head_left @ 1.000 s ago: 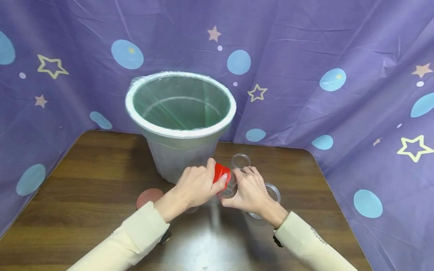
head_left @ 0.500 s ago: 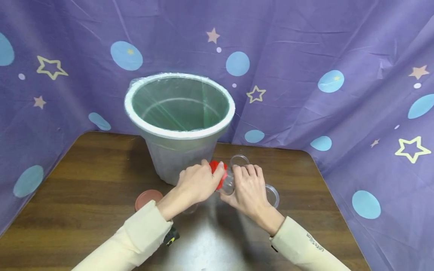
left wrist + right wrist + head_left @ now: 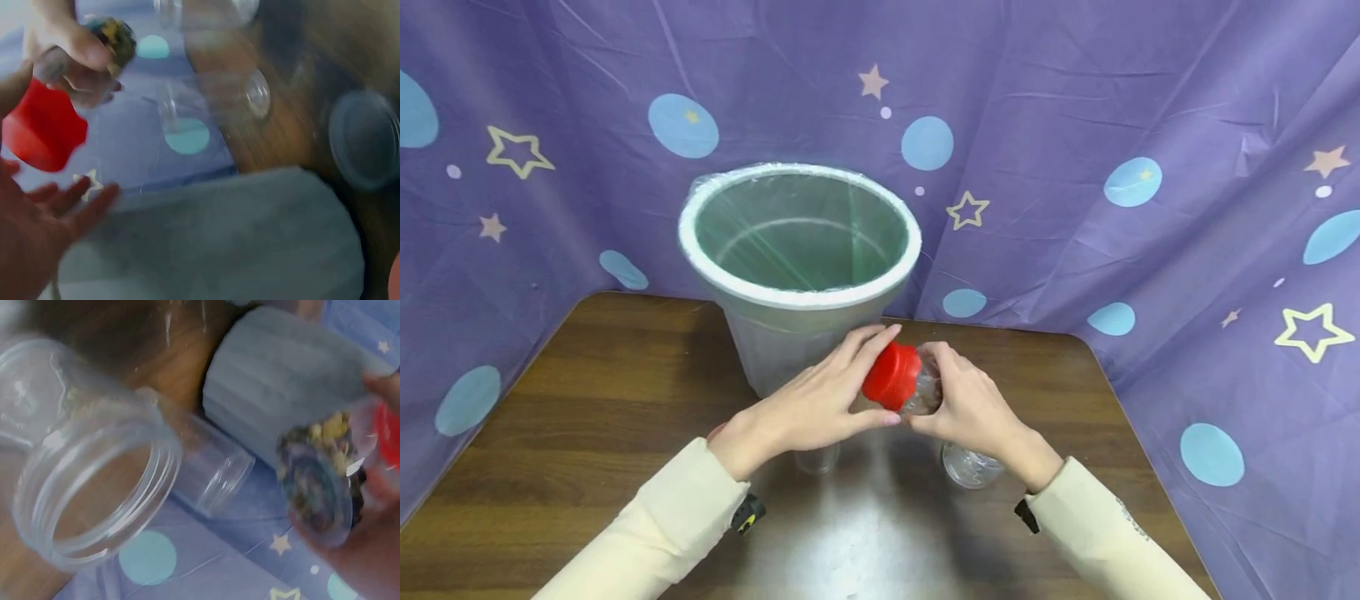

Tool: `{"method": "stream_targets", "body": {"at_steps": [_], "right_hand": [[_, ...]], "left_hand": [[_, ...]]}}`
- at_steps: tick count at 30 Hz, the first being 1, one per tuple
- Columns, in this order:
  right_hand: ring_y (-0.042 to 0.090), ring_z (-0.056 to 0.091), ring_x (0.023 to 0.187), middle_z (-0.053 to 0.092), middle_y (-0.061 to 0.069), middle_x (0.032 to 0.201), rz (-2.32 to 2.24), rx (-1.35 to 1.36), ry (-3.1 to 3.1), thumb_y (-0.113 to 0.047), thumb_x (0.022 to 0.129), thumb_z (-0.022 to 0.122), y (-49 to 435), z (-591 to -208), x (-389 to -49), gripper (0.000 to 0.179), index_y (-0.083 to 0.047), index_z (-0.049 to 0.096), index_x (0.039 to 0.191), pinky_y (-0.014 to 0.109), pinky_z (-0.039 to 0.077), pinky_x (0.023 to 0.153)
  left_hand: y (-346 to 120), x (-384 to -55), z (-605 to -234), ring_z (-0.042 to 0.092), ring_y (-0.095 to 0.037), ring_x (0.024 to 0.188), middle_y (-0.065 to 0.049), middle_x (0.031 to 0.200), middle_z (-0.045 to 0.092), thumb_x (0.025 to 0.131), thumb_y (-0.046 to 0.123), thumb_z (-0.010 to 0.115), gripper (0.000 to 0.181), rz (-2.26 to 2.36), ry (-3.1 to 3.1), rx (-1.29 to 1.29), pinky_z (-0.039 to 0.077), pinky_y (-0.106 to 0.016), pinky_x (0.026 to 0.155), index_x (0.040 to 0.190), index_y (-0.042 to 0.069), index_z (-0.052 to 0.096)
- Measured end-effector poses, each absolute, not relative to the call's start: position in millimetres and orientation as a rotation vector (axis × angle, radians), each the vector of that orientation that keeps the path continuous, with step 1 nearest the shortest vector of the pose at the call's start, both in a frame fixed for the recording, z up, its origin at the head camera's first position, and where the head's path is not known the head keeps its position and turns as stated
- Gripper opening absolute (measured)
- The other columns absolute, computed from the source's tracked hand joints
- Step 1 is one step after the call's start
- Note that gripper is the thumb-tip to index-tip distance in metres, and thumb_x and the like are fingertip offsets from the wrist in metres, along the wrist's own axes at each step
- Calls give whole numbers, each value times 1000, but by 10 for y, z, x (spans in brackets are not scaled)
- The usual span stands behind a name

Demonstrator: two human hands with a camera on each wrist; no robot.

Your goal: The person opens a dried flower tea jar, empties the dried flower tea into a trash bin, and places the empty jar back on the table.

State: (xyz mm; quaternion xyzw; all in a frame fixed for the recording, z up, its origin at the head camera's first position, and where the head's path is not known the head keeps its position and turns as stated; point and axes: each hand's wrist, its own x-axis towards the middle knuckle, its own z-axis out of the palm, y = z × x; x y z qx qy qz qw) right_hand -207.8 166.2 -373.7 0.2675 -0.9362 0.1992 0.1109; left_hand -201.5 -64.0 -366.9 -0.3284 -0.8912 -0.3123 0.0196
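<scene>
In the head view my right hand [image 3: 977, 408] grips a clear jar [image 3: 928, 392] by its side, tilted with its red lid [image 3: 891, 377] towards the left. Dark and yellow dried bits show inside the jar [image 3: 319, 481] in the right wrist view. My left hand [image 3: 808, 408] is spread around the red lid, thumb below and fingers above. In the left wrist view its fingers [image 3: 87, 212] stand apart from the red lid [image 3: 47, 128], which is still on the jar.
A pale bucket [image 3: 797, 297] with a clear liner stands behind the hands. An uncapped clear jar [image 3: 94, 487] and a second clear container [image 3: 215, 469] stand on the right. Another clear container [image 3: 818, 457] stands beneath the left hand. A reddish disc [image 3: 395, 278] is partly visible.
My left hand's fingers have loosened from the red lid and spread. The jar has shifted slightly right and up, still in my right hand.
</scene>
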Motion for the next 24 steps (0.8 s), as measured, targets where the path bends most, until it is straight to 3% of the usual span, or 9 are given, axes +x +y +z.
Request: {"method": "stream_targets", "body": {"at_steps": [3, 6, 9, 12, 19, 24], "right_hand": [[13, 62, 92, 65, 0, 110, 624, 888, -2765, -33, 67, 88, 1720, -3716, -2109, 76, -14, 47, 128, 32, 55, 77], [14, 62, 97, 63, -2, 115, 642, 921, -2774, -35, 68, 87, 1751, -3722, -2120, 75, -15, 49, 130, 34, 55, 81], [14, 62, 102, 62, -3, 121, 620, 919, -2780, -38, 69, 86, 1768, -3730, -2120, 74, -16, 51, 131, 36, 55, 84], [13, 62, 105, 62, -5, 123, 612, 924, -2791, -40, 69, 85, 1776, -3726, -2114, 73, -18, 52, 130, 37, 55, 86], [10, 62, 91, 65, -5, 105, 600, 1006, -2756, -38, 68, 85, 1796, -3756, -2091, 67, -14, 55, 123, 30, 54, 78], [10, 62, 93, 65, -4, 106, 573, 1005, -2686, -36, 66, 84, 1783, -3799, -2067, 66, -12, 56, 121, 30, 55, 79]], "left_hand": [[-668, -2043, -3675, 55, -21, 128, -3, 157, 27, 83, 32, 79, 93, -915, -2627, -1191, 53, -36, 99, 156, 31, 20], [-675, -2064, -3681, 63, -22, 116, -8, 151, 37, 82, 13, 79, 82, -848, -2503, -1310, 57, -33, 92, 150, 27, 35], [-682, -2078, -3692, 68, -21, 103, -10, 142, 47, 80, 6, 77, 72, -766, -2414, -1339, 58, -31, 86, 143, 22, 46], [-694, -2084, -3697, 69, -18, 96, -8, 134, 53, 79, 9, 79, 69, -718, -2380, -1329, 58, -30, 85, 140, 21, 50], [-706, -2076, -3697, 70, -13, 88, -4, 116, 63, 75, 22, 84, 67, -755, -2348, -1331, 58, -24, 79, 136, 20, 56], [-692, -2083, -3675, 68, -11, 84, -3, 103, 67, 71, 27, 87, 65, -822, -2315, -1318, 58, -21, 74, 130, 16, 61]]}}
